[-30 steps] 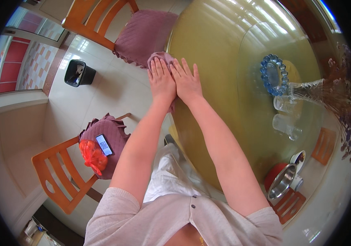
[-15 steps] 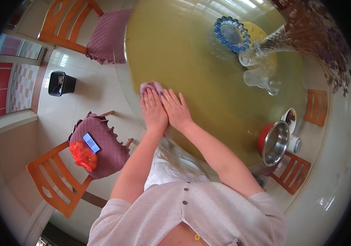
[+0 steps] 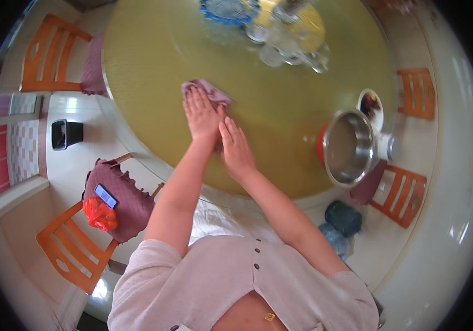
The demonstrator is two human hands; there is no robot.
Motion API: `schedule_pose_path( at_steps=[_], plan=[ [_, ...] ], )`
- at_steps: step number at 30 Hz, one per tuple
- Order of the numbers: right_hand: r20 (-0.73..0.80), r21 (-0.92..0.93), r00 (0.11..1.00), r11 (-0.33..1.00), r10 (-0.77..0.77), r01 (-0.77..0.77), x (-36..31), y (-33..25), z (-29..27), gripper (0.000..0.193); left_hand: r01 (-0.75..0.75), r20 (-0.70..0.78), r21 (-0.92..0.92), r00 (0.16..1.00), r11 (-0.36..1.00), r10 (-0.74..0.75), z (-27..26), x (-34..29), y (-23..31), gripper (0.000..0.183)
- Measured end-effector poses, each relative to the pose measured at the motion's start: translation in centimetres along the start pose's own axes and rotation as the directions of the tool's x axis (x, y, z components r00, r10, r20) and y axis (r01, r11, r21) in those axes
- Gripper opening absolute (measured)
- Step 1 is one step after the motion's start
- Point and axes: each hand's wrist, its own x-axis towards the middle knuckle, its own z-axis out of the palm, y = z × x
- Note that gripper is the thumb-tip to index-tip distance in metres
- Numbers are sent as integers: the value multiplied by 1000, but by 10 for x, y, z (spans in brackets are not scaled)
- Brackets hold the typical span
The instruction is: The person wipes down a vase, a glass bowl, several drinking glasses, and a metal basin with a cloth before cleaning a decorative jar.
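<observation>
A pink cloth (image 3: 217,95) lies flattened on the round, glass-topped yellow-green table (image 3: 153,88). My left hand (image 3: 201,115) rests flat on it, fingers straight and pointing away from me. Close beside it, my right hand (image 3: 237,149) also lies flat with its fingers stretched out; its fingertips touch the left hand near the wrist. A bit of the cloth shows between the two hands, and the rest under my palms is hidden.
On the table's right stand a red-sided steel basin (image 3: 362,161), a white dish (image 3: 378,118) of dark food and a white jar (image 3: 386,148). Clear glassware (image 3: 286,51) and a blue glass dish (image 3: 230,13) sit far back. A chair (image 3: 126,207) holds a phone and red bag.
Both hands and the cloth have moved farther in over the tabletop, away from its near edge. My left hand now reaches ahead of the right. The view has shifted too.
</observation>
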Motion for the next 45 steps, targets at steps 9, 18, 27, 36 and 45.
schedule_pose_path(
  at_steps=[9, 18, 27, 36, 45],
  plan=[
    [-215, -7, 964, 987, 155, -160, -106, 81, -57, 53, -390, 168, 66, 912, 918, 375, 30, -106, 135, 70],
    [-25, -91, 991, 987, 130, -132, -198, 110, -80, 48, -627, 184, -213, 728, 750, 661, 19, -249, 130, 66],
    [156, -120, 980, 982, -123, 143, -138, 60, -37, 57, -329, 241, -103, 907, 939, 344, -10, -214, 35, 66],
    [141, -341, 990, 939, 10, 39, -62, 102, -41, 50, -284, 58, -77, 956, 956, 289, 14, -120, 90, 60],
    [0, -379, 931, 861, 366, -339, -218, 112, -74, 51, -740, 158, -197, 624, 643, 765, 6, -214, 144, 58]
  ],
)
